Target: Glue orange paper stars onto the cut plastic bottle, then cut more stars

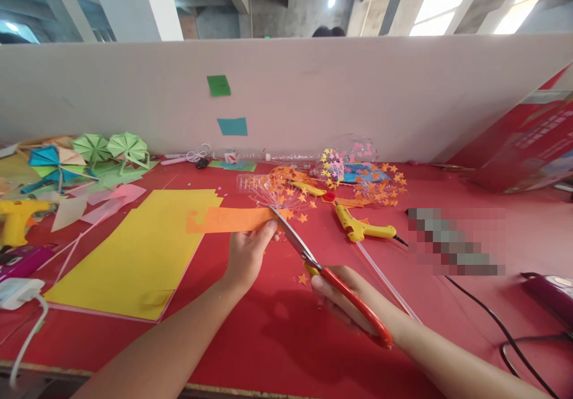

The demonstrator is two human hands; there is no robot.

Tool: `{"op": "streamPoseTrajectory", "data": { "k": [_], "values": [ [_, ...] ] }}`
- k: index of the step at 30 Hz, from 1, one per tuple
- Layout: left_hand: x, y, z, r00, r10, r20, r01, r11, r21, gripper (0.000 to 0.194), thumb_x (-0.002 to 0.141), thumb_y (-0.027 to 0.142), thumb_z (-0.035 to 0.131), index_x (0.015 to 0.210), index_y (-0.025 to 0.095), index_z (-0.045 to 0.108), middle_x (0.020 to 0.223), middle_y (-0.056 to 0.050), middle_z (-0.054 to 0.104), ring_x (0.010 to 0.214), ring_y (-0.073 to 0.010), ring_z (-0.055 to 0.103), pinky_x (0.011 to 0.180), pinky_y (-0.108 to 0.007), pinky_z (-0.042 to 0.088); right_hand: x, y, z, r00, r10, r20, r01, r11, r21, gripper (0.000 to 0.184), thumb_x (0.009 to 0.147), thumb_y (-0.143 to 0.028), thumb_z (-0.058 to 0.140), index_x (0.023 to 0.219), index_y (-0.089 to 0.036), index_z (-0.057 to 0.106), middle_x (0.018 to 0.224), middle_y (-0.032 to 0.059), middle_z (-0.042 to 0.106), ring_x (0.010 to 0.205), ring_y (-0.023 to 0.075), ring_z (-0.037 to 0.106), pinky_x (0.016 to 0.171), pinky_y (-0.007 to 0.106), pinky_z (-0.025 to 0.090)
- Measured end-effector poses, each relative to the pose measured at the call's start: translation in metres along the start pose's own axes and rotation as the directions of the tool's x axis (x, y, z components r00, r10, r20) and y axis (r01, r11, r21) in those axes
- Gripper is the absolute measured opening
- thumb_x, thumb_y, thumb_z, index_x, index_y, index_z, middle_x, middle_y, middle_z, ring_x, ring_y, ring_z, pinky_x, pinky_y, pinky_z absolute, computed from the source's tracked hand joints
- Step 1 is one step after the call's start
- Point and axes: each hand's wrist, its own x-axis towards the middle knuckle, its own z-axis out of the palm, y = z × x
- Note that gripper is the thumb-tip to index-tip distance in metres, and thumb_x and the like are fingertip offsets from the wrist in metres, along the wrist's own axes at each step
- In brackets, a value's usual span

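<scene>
Orange paper strip (235,219) held out level over the middle of the red bench (233,345): that is what catches my eye. On its near side the left hand (247,250) pinches it, thumb uppermost, fingers clamped on the paper. The right hand (347,294) has its fingers wrapped around red-handled scissors (319,263), whose blades point far and left to the strip's right end; I cannot tell whether they bite into it. One loose orange star (302,279) lies just left of the right hand. Yellow sheets (129,250) lie to the left, a yellow glue gun (358,226) to the right, star-dotted plastic (333,166) on the far side.
</scene>
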Motion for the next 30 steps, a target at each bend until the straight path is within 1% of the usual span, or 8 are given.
{"op": "streamPoseTrajectory", "data": {
  "k": [5, 8, 12, 17, 20, 24, 28, 30],
  "values": [
    [0.001, 0.000, 0.000, 1.000, -0.009, 0.003, 0.009, 1.000, 0.003, 0.012, 0.073, 0.028, 0.066, 0.069, 0.017, 0.066, 0.060, 0.000, 0.064, 0.055, -0.0128, 0.059, 0.058, -0.025, 0.050, 0.001, 0.001, 0.001, 1.000, 0.002, -0.030, -0.002, 1.000, -0.005, 0.057, 0.074, -0.072, 0.055, 0.060, -0.021, 0.035, 0.044, -0.0094, 0.036, 0.036, 0.0043, 0.029, 0.037, 0.021, 0.018],
    [0.002, 0.000, -0.001, 1.000, -0.011, 0.027, 0.011, 1.000, 0.005, 0.014, 0.075, 0.029, 0.065, 0.068, 0.017, 0.066, 0.059, 0.000, 0.064, 0.055, -0.0128, 0.059, 0.057, -0.025, 0.050, 0.002, 0.002, 0.001, 0.999, 0.008, -0.042, -0.008, 1.000, -0.005, 0.057, 0.074, -0.073, 0.054, 0.059, -0.022, 0.034, 0.043, -0.0095, 0.035, 0.036, 0.0044, 0.028, 0.038, 0.021, 0.018],
    [0.003, -0.001, -0.002, 0.999, -0.015, 0.038, 0.015, 1.000, 0.003, 0.016, 0.075, 0.030, 0.064, 0.066, 0.017, 0.066, 0.057, 0.000, 0.063, 0.054, -0.0131, 0.058, 0.058, -0.026, 0.049, 0.003, 0.003, 0.001, 0.999, 0.003, -0.053, -0.005, 0.999, -0.038, 0.056, 0.075, -0.071, 0.055, 0.059, -0.022, 0.033, 0.042, -0.0091, 0.036, 0.036, 0.0046, 0.029, 0.038, 0.021, 0.017],
    [0.003, -0.004, -0.005, 0.999, -0.023, 0.046, 0.023, 1.000, 0.005, 0.016, 0.076, 0.030, 0.064, 0.067, 0.017, 0.066, 0.057, 0.000, 0.062, 0.055, -0.0133, 0.058, 0.058, -0.026, 0.047, 0.002, 0.001, 0.001, 0.997, 0.041, -0.066, -0.043, 0.998, -0.041, 0.057, 0.073, -0.072, 0.055, 0.058, -0.022, 0.031, 0.041, -0.0093, 0.036, 0.035, 0.0045, 0.030, 0.037, 0.021, 0.017],
    [0.005, -0.004, -0.007, 0.998, -0.031, 0.050, 0.032, 0.999, -0.020, 0.018, 0.078, 0.029, 0.064, 0.064, 0.017, 0.063, 0.059, 0.000, 0.061, 0.056, -0.0122, 0.057, 0.059, -0.025, 0.046, 0.002, -0.001, 0.000, 0.996, 0.054, -0.078, -0.058, 0.997, -0.056, 0.058, 0.072, -0.075, 0.053, 0.058, -0.022, 0.032, 0.040, -0.0096, 0.035, 0.034, 0.0045, 0.029, 0.036, 0.020, 0.018],
    [0.010, 0.000, -0.008, 0.999, -0.017, 0.046, 0.021, 0.996, -0.088, 0.012, 0.079, 0.027, 0.061, 0.071, 0.018, 0.063, 0.062, 0.002, 0.061, 0.057, -0.0109, 0.055, 0.058, -0.023, 0.044, 0.004, 0.000, -0.001, 0.994, 0.067, -0.092, -0.073, 0.996, -0.059, 0.059, 0.070, -0.075, 0.054, 0.057, -0.022, 0.033, 0.040, -0.0099, 0.034, 0.034, 0.0042, 0.030, 0.036, 0.020, 0.020],
    [0.015, 0.003, -0.009, 0.999, -0.012, 0.031, 0.015, 0.996, -0.090, 0.012, 0.081, 0.026, 0.059, 0.071, 0.019, 0.060, 0.062, 0.003, 0.059, 0.057, -0.0102, 0.054, 0.058, -0.023, 0.044, 0.005, 0.004, -0.001, 0.995, 0.043, -0.085, -0.048, 0.998, -0.051, 0.057, 0.074, -0.069, 0.058, 0.058, -0.022, 0.031, 0.043, -0.0093, 0.034, 0.037, 0.0045, 0.031, 0.037, 0.020, 0.019],
    [0.016, 0.003, -0.010, 0.999, -0.007, 0.035, 0.010, 0.996, -0.088, 0.013, 0.082, 0.026, 0.058, 0.071, 0.019, 0.059, 0.063, 0.003, 0.058, 0.057, -0.0100, 0.054, 0.058, -0.023, 0.044, 0.006, 0.006, -0.002, 0.998, 0.019, -0.066, -0.023, 0.998, -0.063, 0.055, 0.077, -0.067, 0.057, 0.059, -0.022, 0.030, 0.044, -0.0093, 0.033, 0.037, 0.0045, 0.030, 0.037, 0.020, 0.018]
  ]
}}
